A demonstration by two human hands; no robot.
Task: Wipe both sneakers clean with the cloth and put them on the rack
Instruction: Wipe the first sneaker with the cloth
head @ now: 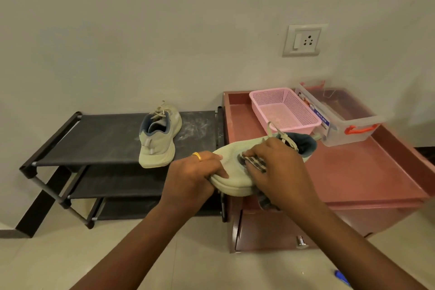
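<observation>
One pale green sneaker [159, 139] stands on the top shelf of the black shoe rack [94, 139], heel toward me. The second sneaker [233, 158] is in the air above the gap between the rack and the pink cabinet, toe pointing left. My left hand [195, 172] grips its toe end, a gold ring on one finger. My right hand [275, 169] presses a dark checked cloth [255, 163] against the sneaker's upper, fingers curled over the cloth. Part of the cloth hangs below the sole.
A pink cabinet [353, 172] with a raised rim stands right of the rack. On it sit a pink mesh basket [284, 108] and a clear plastic box [341, 120] with orange latches. A wall socket [304, 40] is above. A blue object [342, 276] lies on the floor.
</observation>
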